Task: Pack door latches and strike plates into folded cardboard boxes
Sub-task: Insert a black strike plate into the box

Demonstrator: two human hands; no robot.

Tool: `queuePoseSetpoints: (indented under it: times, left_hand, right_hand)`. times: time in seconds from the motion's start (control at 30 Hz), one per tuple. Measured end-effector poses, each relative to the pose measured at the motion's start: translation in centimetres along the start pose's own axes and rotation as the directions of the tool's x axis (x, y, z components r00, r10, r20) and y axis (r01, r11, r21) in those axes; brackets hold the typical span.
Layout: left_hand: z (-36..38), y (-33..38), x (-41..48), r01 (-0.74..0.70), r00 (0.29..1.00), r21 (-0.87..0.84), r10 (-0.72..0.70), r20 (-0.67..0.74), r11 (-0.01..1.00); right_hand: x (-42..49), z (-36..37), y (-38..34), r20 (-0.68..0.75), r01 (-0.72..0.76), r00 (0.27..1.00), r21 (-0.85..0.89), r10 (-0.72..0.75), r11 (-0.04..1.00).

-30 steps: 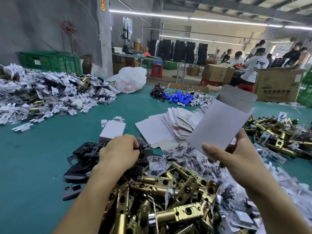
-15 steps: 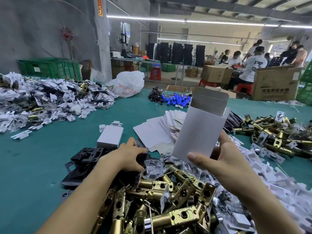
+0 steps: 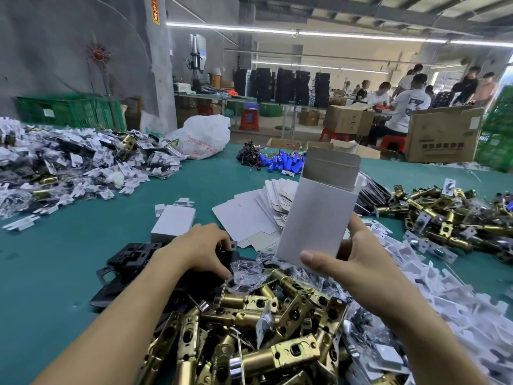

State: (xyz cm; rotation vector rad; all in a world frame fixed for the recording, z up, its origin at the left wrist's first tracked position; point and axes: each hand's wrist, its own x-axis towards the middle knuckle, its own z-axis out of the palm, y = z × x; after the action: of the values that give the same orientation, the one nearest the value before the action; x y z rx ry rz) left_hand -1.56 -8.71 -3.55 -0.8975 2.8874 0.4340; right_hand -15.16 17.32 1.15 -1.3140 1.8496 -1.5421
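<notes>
My right hand [image 3: 358, 262] holds a white folded cardboard box [image 3: 319, 212] upright, thumb on its front face, top flap open. My left hand [image 3: 202, 245] reaches down onto the pile of black strike plates [image 3: 125, 262], fingers curled at a plate near a small clear plastic bag [image 3: 247, 270]; whether it grips one is hidden. A heap of brass door latches [image 3: 263, 323] lies right below both hands. A closed white box [image 3: 173, 223] rests on the table just beyond the left hand.
Flat white box blanks [image 3: 249, 212] fan out behind the held box. More brass latches [image 3: 444, 215] lie at right, white plastic inserts [image 3: 444, 287] near right, bagged parts [image 3: 69, 162] far left. Blue parts [image 3: 283, 162], a white bag [image 3: 202, 137] and workers sit beyond the green table [image 3: 55, 273].
My right hand has brought the box leftward and stood it more upright. My left hand stayed on the black plates, shifting slightly.
</notes>
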Motion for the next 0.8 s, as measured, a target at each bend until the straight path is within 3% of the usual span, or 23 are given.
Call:
queuePoseSetpoints:
  times: [0.23,0.4,0.53,0.67,0.8]
  left_hand:
    - [0.0,0.2,-0.3,0.016,1.000,-0.108,-0.018,-0.016,0.994]
    - [0.6,0.3,-1.1,0.006,0.972,-0.346,-0.087,-0.219,0.938]
    - [0.1,1.5,-2.1,-0.112,0.872,-0.469,-0.140,-0.469,0.876]
    - [-0.9,3.5,-4.0,-0.313,0.744,-0.602,-0.205,-0.636,0.735]
    - [-2.5,5.6,-6.3,-0.426,0.757,-0.753,-0.259,-0.600,0.501]
  right_hand:
    - [0.1,0.0,0.3,0.005,-0.009,1.000,-0.039,0.010,0.999]
    - [0.1,0.0,0.5,-0.009,-0.028,1.000,-0.039,0.028,0.999]
    - [0.1,-0.1,0.9,-0.032,-0.045,0.999,-0.055,0.043,0.997]
    - [0.3,0.1,1.2,-0.043,-0.067,0.997,-0.068,0.064,0.995]
    - [0.2,0.3,1.4,-0.041,-0.091,0.995,-0.087,0.087,0.992]
